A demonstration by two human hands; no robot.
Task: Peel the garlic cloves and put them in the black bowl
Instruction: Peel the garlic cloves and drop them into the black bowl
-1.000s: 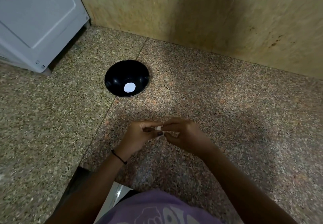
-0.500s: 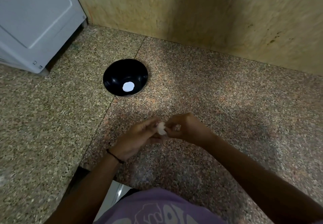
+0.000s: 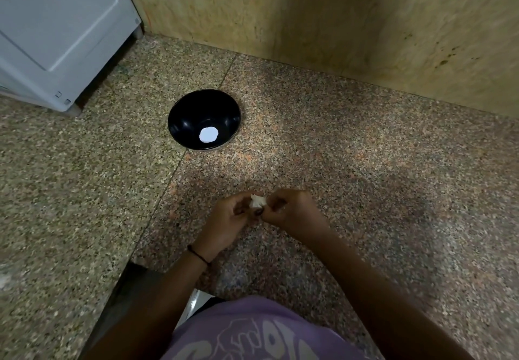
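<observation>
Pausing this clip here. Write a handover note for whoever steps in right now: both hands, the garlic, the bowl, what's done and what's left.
Left hand: pinches the garlic clove.
Right hand: pinches the same clove from the other side, above the speckled stone surface.
Black bowl: stands beyond the hands, apart from them. The white patch at its bottom may be glare or a clove; cannot tell.
Done: peeling is under way; the skin looks ragged and loose.
Left: finish peeling, then drop the clove into the bowl.
</observation>
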